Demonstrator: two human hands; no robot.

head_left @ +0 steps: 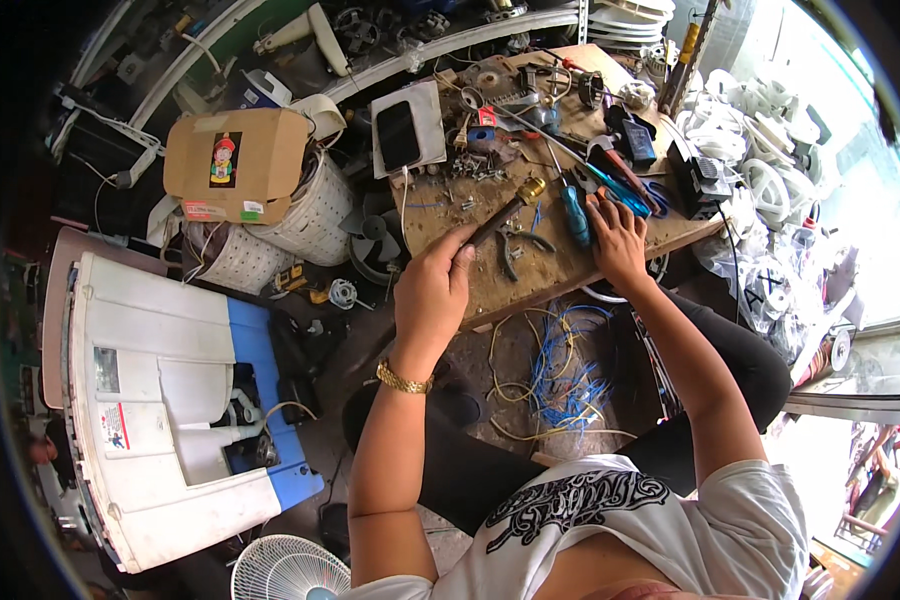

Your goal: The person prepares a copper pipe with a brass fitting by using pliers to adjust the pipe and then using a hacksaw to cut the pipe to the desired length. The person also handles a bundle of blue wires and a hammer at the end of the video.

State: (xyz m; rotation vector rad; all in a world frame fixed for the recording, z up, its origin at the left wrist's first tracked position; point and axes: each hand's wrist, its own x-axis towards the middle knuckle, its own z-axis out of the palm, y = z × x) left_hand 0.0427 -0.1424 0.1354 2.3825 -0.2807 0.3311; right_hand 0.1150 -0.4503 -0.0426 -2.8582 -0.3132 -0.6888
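Note:
My left hand (435,290) is closed round a long dark rod (495,215) with a brass fitting (528,187) at its upper end, held over the wooden workbench (505,290). My right hand (618,245) lies at the bench's right part, fingers bent and slightly apart, fingertips touching an orange-handled tool (598,195). Just left of it is a teal-handled screwdriver (575,215). Black pliers (515,250) lie open between my hands. Blue-handled and red-handled tools (620,175), small loose metal parts (465,170) and a phone (398,135) on a pale pad are farther back.
A cardboard box (180,160) sits on perforated baskets (310,210) at left, above a white-and-blue appliance (150,320). White plastic parts (770,150) are piled at right. Tangled blue and yellow wires (565,370) lie on the floor. A white fan (285,560) stands at bottom.

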